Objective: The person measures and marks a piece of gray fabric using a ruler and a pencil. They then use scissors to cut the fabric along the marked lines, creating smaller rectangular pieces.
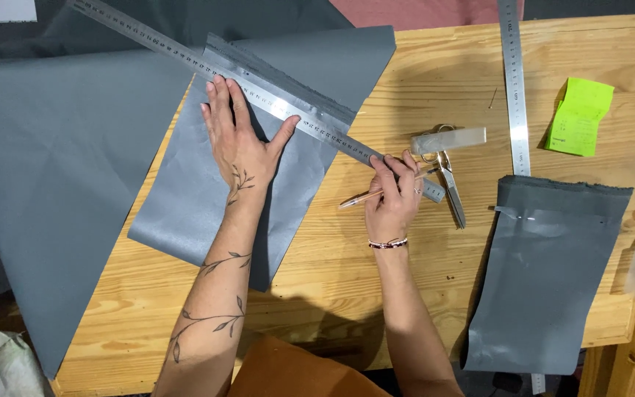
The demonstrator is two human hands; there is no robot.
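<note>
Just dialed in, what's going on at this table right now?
A person presses their left hand flat on a long steel ruler laid diagonally across a grey fabric strip on the wooden table. Their right hand holds a clear orange pen at the ruler's lower end. Metal scissors, a second steel ruler, another grey fabric piece and a green paper note lie to the right.

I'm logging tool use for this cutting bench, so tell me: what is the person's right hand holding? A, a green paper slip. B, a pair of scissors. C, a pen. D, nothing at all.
C: the right hand grips a slim pen at the lower end of the long metal ruler, while the scissors lie untouched on the wooden table and the green paper slip sits far off.
</note>
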